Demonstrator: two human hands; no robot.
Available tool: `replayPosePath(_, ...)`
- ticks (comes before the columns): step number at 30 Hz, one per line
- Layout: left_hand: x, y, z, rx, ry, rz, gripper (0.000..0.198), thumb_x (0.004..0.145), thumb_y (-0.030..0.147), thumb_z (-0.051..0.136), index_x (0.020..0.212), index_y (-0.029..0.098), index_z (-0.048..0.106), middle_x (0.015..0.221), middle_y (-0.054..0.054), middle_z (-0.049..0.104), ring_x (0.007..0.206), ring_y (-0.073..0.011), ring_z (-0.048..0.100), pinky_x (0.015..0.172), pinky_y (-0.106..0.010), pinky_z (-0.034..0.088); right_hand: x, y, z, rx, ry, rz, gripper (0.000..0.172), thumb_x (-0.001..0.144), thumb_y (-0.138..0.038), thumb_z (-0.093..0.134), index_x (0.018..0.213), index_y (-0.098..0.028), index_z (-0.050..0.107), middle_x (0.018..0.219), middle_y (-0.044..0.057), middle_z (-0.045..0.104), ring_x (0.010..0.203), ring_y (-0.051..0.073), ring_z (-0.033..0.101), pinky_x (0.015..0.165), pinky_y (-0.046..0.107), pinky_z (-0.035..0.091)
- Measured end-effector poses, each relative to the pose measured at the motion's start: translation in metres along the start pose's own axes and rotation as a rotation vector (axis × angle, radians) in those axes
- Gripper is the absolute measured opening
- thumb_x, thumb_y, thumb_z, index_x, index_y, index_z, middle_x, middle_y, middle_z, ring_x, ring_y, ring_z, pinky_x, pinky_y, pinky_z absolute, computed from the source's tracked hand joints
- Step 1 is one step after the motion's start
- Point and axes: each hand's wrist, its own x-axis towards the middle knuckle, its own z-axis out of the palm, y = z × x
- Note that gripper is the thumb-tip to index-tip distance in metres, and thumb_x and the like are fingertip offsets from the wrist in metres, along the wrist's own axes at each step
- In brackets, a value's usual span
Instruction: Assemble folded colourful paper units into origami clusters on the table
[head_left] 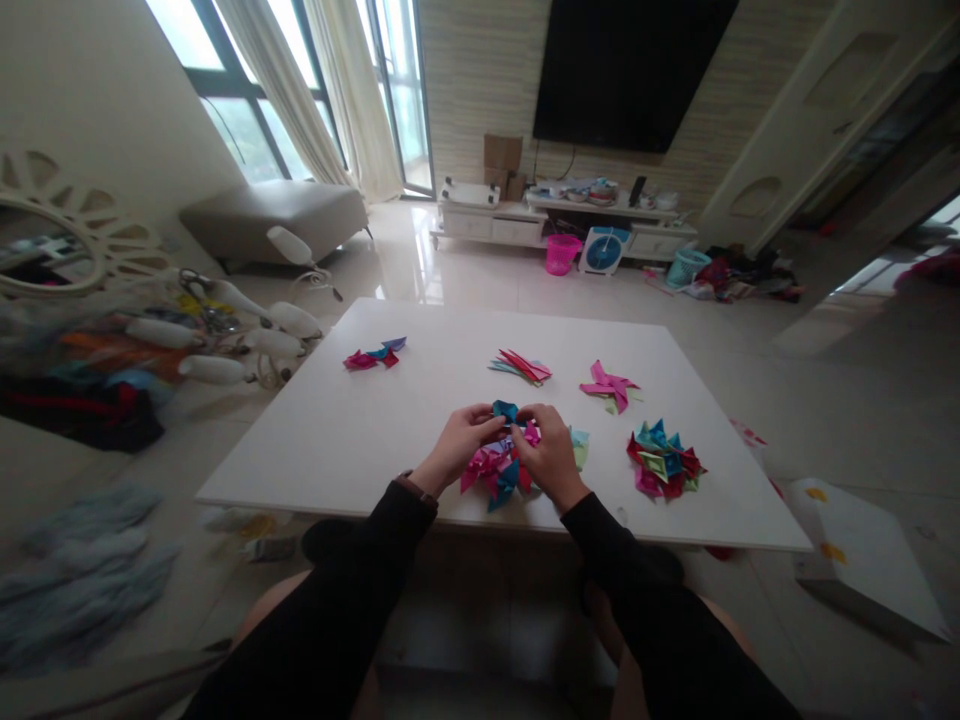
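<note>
Between my two hands, above the near part of the white table [435,350], is a blue folded-paper piece [505,410]. My left hand [466,440] pinches it from the left, thumb and fingertips on its edge. My right hand [549,450] grips its right side with bent fingers. Under and between the hands lies a pile of folded-paper pieces [487,466] in pink, red, blue and pale green, partly hidden by the hands. To the right sits a heap of spiky folded-paper pieces [666,462]. A pink pinwheel-shaped paper piece [610,384] lies beyond my right hand.
Flat paper strips [523,367] lie mid-table, and a few folded pieces [375,356] rest at far left. A white box [862,550] stands on the floor at right. A lamp with several white shades [274,320] stands beside the table's left edge.
</note>
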Motion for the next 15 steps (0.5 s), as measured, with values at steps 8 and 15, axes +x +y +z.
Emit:
replayPosePath(8,0.0006,-0.0058,0.003,0.062,-0.022,0.0,0.037,0.069,0.028,0.088,0.098,0.01,0.075,0.092,-0.011,0.077,0.082,-0.0181,0.071,0.08,-0.029,0.054,0.0025,0.004,-0.0047,-0.023,0.027,-0.022,0.007,0.087,-0.021,0.065,0.095,-0.022,0.065,0.096,0.007,0.061,0.096,0.025,0.057,0.085,0.039,0.047)
replayPosePath(15,-0.0031,-0.0051,0.0079,0.12,-0.008,0.03,0.033,0.068,0.018,0.084,0.099,0.01,0.074,0.085,-0.009,0.076,0.078,-0.0173,0.07,0.074,-0.027,0.053,0.0014,0.0049,-0.0056,-0.054,0.019,-0.011,0.01,0.083,-0.014,0.067,0.089,-0.023,0.067,0.096,0.007,0.06,0.096,0.026,0.056,0.089,0.041,0.047)
